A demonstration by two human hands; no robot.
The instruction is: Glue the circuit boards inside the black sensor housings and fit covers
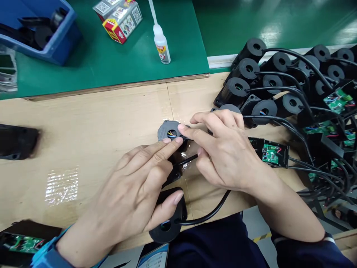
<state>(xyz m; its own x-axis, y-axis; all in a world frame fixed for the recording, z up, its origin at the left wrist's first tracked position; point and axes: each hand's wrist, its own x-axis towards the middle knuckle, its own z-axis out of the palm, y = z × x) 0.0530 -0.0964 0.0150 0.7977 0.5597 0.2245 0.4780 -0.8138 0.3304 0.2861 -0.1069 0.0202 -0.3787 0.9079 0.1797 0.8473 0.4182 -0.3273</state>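
A round black housing with a grey ring-shaped pad (166, 128) on its end lies in the middle of the bench. Thin coloured wires show in the ring's centre hole. My left hand (136, 182) has its fingers stretched out, their tips touching the pad's near edge. From the right, my right hand (223, 149) rests its index fingertip on the pad, its other fingers loosely bent and apart. Below my left hand, partly covered by it, is another black housing (167, 230) with a black cable (214, 214) running out to the right.
Several ringed black housings (248, 69) with cables crowd the right side, beside open cases with green circuit boards (270, 153). On the green mat (184, 41) stand a white glue bottle (161, 46), a small box (122, 24) and a blue bin (60, 44). Another black part (18, 141) lies left.
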